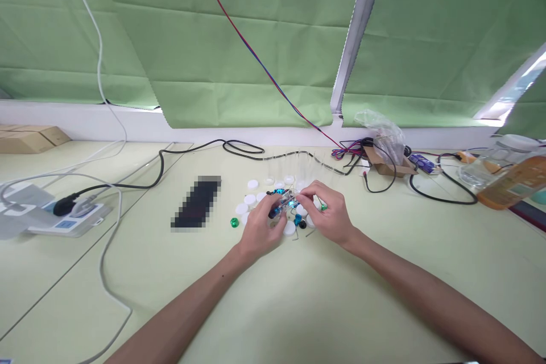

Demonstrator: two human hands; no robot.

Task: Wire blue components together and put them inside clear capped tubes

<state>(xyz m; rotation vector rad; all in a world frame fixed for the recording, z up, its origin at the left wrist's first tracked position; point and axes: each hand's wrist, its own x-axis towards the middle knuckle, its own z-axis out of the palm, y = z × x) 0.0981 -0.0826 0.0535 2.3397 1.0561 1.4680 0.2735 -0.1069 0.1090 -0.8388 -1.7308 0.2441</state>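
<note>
My left hand point(262, 228) is closed around a small shiny part with metal and dark blue areas point(277, 209); its exact kind is too small to tell. My right hand point(327, 211) pinches at the right end of that part, and what lies between its fingertips is hidden. Around both hands lie several round white caps point(289, 228). A green knob-like piece point(234, 222) sits left of my left hand. Between the hands are a blue piece point(297, 219), a black piece point(302, 224) and a thin bent metal rod point(296, 234). Clear upright tubes point(303, 168) stand just behind.
A blurred-out dark rectangle point(197, 202) lies to the left. Farther left is a power strip point(70, 222) with cables. A black cable point(243, 148) runs along the back. At the right are a small cardboard box point(386, 165), wires and an orange bottle point(514, 185) on its side.
</note>
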